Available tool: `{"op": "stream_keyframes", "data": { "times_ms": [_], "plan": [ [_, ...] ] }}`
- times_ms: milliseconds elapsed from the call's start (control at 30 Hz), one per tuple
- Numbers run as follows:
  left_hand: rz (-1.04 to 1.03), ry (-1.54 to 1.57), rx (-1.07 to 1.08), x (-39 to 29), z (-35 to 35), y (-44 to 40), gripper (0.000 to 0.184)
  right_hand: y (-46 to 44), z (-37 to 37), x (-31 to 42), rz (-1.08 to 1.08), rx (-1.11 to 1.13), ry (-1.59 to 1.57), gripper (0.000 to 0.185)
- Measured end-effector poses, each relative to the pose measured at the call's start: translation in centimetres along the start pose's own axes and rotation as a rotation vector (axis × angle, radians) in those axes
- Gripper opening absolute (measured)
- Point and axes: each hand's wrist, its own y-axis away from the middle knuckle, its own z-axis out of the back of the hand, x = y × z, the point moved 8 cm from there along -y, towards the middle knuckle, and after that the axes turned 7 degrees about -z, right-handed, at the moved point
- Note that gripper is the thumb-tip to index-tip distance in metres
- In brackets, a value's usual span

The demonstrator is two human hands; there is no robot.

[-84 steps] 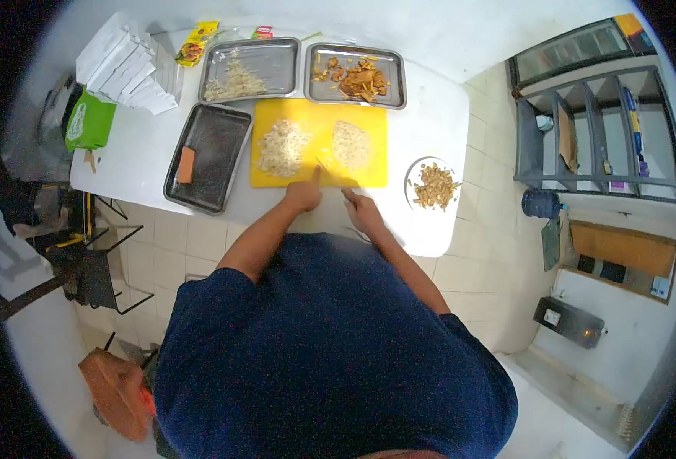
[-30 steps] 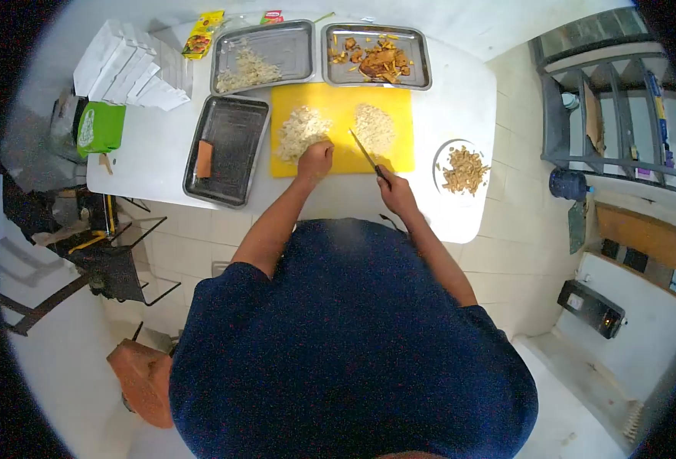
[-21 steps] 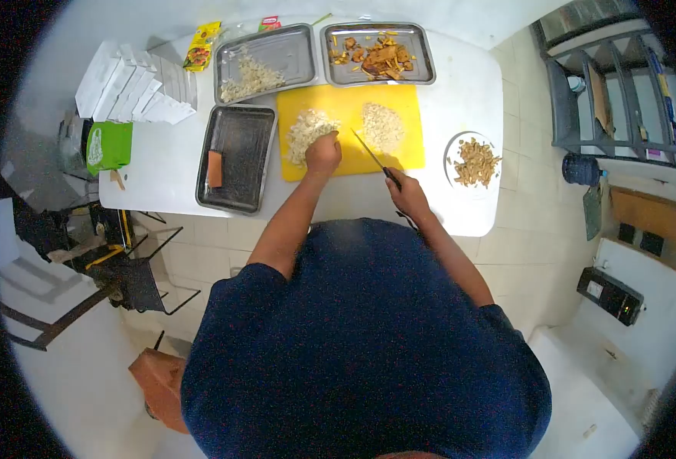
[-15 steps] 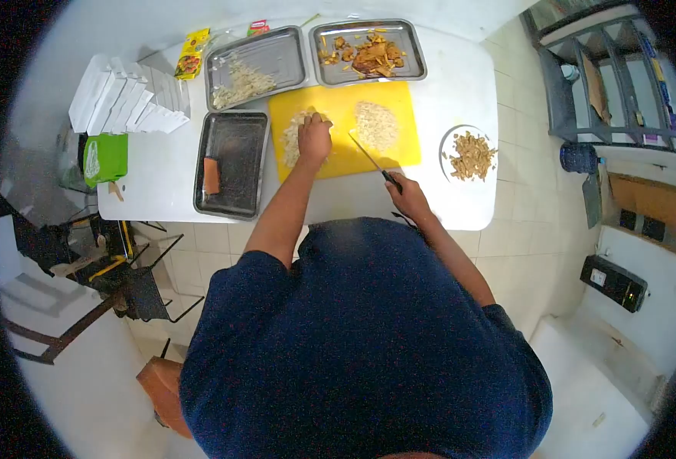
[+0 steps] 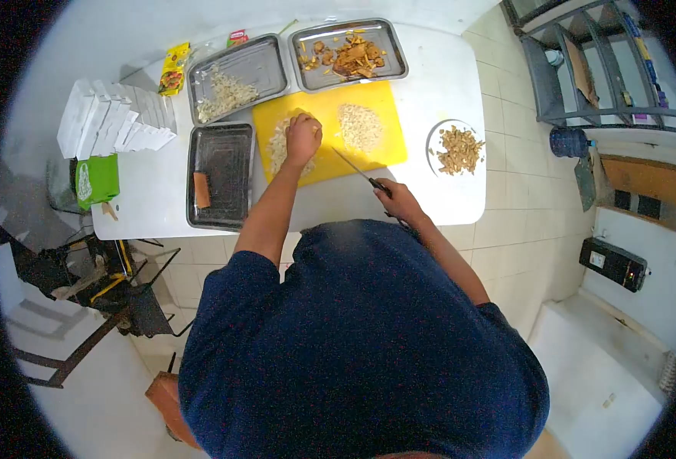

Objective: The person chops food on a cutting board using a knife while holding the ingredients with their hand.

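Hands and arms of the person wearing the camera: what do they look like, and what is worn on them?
The left hand and right hand show no gloves. The forearms are bare below the short, plain navy sleeves of a loose shirt. Rings would be too small to tell.

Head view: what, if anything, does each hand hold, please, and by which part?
The right hand grips a thin metal knife by its black handle; whether the left hand holds anything is unclear.
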Motion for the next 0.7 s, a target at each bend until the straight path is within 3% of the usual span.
{"op": "stream_keyframes", "data": {
  "times_ms": [100,333,433,500,600,700],
  "plan": [
    [0.063,0.494,-0.069,2.0,-2.1,-0.1,0.007,-0.7,-1.1,-1.0,-0.029,0.075,-0.021,0.034],
    [0.19,0.762,-0.185,1.1,-3.8,4.0,0.012,-3.1,2.1,-2.6,0.107,-0.203,-0.03,0.038],
    [0.246,0.776,-0.141,1.6,-6.1,5.6,0.019,-3.3,1.5,-3.3,-0.018,-0.124,-0.156,0.037],
    [0.248,0.702,-0.098,1.7,-6.9,6.3,0.027,-3.2,0.6,-3.1,0.011,-0.132,-0.178,0.037],
    [0.852,1.136,0.031,1.9,-11.0,9.8,0.04,-2.6,-0.3,-3.5,-0.004,-0.123,-0.125,0.035],
    [0.518,0.816,0.063,1.1,-10.1,10.0,0.045,-1.3,0.2,-2.7,-0.012,-0.102,-0.035,0.033]
  ]
}}
